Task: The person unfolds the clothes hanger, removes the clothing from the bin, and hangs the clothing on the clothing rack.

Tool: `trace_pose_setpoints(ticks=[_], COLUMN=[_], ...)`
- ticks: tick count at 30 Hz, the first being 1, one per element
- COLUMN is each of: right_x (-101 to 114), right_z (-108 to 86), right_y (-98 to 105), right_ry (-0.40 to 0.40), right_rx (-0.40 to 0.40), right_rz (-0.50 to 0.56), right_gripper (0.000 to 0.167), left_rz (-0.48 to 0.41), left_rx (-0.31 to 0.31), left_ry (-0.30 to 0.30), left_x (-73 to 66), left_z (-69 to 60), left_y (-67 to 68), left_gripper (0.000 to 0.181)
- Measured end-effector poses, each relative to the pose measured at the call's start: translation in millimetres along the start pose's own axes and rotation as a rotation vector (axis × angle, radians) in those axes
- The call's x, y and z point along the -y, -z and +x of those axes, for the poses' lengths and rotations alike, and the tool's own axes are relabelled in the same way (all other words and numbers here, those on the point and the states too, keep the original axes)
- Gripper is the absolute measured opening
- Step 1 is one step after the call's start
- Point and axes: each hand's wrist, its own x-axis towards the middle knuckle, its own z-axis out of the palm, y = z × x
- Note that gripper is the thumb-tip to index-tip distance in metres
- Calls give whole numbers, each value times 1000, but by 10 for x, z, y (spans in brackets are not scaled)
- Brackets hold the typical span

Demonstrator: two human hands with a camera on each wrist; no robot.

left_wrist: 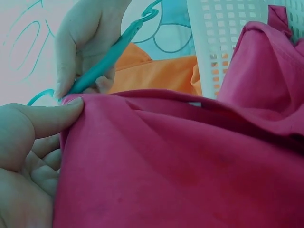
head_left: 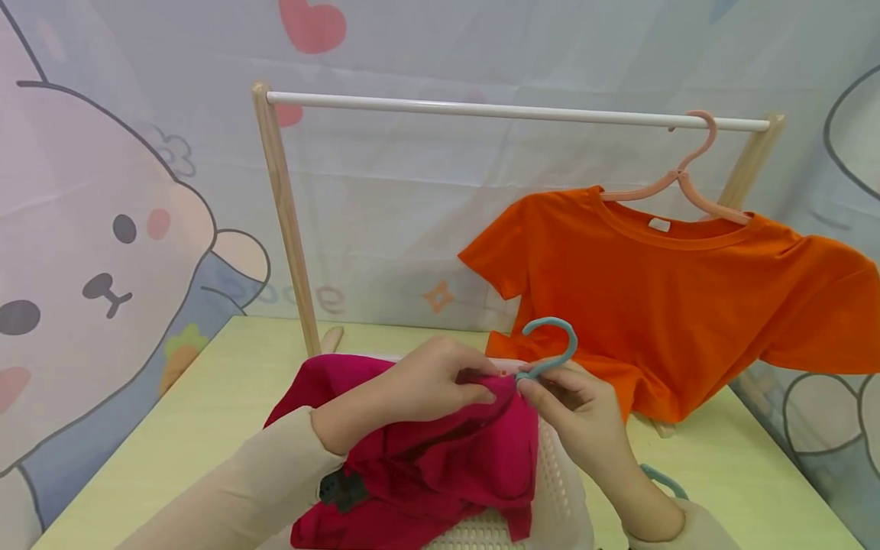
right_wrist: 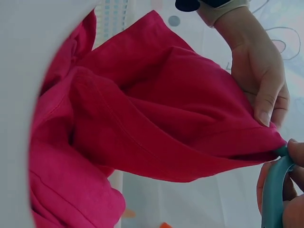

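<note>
A magenta garment (head_left: 447,451) lies bunched over a white basket, its raised edge pulled up toward the hands. My left hand (head_left: 440,380) pinches this edge between thumb and fingers. With my right hand (head_left: 584,416) I grip a teal clothes hanger (head_left: 572,344) just below its upright hook. One arm of the hanger (left_wrist: 107,59) shows along the right hand in the left wrist view. Its other end (right_wrist: 283,150) enters the garment's opening in the right wrist view, where cloth hides the rest.
Behind stands a rack with a white rod (head_left: 440,107) and wooden legs. An orange T-shirt (head_left: 619,283) hangs there on a pink hanger (head_left: 704,145), at the right. The perforated basket (head_left: 560,489) sits on the pale table (head_left: 206,412). Another teal hanger (head_left: 663,480) lies near my right wrist.
</note>
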Motion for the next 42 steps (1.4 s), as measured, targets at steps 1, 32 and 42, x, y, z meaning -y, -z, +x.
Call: trace_pose_setpoints(ticks=[1,32,42], right_x=[2,118,77], right_z=[1,1,48], right_y=[-4,-44,-84], right_ry=[-5,75,-231], right_rx=[-2,-29,-7], right_rz=[-3,34,-113], right_gripper=[16,23,26], left_rz=[-4,-9,-34], left_rx=[-5,-213,-265], left_ry=[2,-30,20], left_x=[-6,-88,-232], left_z=[7,260,373], left_y=[-10,270,416], left_gripper=[23,14,20])
